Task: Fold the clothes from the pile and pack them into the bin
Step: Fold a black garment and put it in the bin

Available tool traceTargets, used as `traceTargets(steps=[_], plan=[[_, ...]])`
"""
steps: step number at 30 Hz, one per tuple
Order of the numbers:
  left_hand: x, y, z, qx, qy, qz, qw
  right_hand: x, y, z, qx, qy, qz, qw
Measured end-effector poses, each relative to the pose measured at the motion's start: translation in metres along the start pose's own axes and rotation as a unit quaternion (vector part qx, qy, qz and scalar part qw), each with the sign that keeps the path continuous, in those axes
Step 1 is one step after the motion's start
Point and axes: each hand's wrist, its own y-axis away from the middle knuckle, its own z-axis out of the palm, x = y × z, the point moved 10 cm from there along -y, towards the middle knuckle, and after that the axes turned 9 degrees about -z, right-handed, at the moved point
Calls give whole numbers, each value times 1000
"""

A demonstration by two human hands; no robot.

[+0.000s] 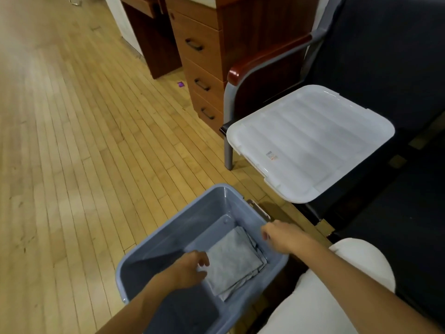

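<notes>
The folded grey garment (234, 261) lies flat on the floor of the blue bin (168, 239), toward its right wall, its long axis running diagonally from the near edge up and away. The left hand (185, 271) is down inside the bin, its grip curled over the garment's left edge, apparently pinching it. The right hand (281, 236) hovers just over the bin's right rim, above the garment's far corner, fingers loosely curled and holding nothing. The left hand is nearer. The white lid (310, 143) rests well beyond the right hand on the dark chair (397, 68).
</notes>
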Motion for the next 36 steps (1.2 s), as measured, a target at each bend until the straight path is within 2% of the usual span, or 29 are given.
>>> traceTargets(steps=[5,11,15,19,22,25,27,29,31,32,33,35,36], plan=[[87,-12,-59,100,43,63,992,23,40,-53,142,-106,-2,984],[310,-10,-71,94,85,254,959,104,170,-87,353,-172,59,918],[475,24,-13,39,51,369,927,182,283,-47,428,-240,133,861],[607,68,98,-79,-12,435,897,260,407,32,457,-263,266,807],[660,104,179,-154,-60,452,877,314,506,108,467,-247,411,743],[694,137,249,-199,-95,474,852,347,619,203,435,-203,595,644],[701,149,278,-224,-107,475,845,355,669,260,406,-228,673,574],[703,152,295,-230,-124,474,841,358,697,299,453,-298,680,493],[702,149,306,-228,-147,473,838,364,712,323,561,-380,630,379],[700,146,307,-225,-159,471,838,368,720,329,604,-389,609,336],[699,142,308,-220,-171,469,838,370,728,326,627,-372,603,324],[696,136,303,-213,-187,461,841,378,738,317,659,-339,588,324],[695,134,300,-210,-191,457,843,381,742,313,676,-342,575,310]])
